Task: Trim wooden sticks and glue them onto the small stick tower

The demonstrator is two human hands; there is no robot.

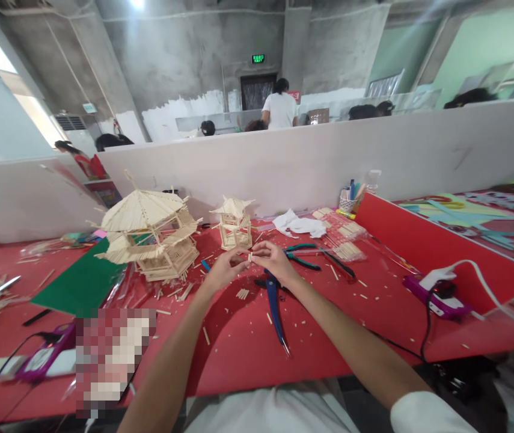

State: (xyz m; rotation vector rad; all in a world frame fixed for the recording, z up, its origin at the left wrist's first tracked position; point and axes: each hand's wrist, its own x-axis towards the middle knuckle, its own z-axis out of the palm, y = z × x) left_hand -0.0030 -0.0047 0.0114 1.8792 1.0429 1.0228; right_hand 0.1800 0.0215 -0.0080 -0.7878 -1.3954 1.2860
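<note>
Both hands meet over the middle of the red table [238, 361]. My left hand [226, 269] and my right hand [275, 260] are closed, fingertips pinching small pale wooden stick pieces [250, 257] between them. Just below lies a little row of short stick pieces [242, 293]. Blue-handled cutters [275, 310] rest under my right wrist, their jaws partly hidden. Behind my hands stands a small stick-built pavilion model [234, 225]. To the left is a larger stick pavilion model [148, 234] with a wide roof.
Green-handled pliers [304, 255], a crumpled white cloth [299, 225] and packs of sticks [349, 249] lie right of my hands. A red divider board [446, 246] and purple power strip [437, 297] stand farther right. A green board [79, 279] lies left. Stick scraps are scattered around.
</note>
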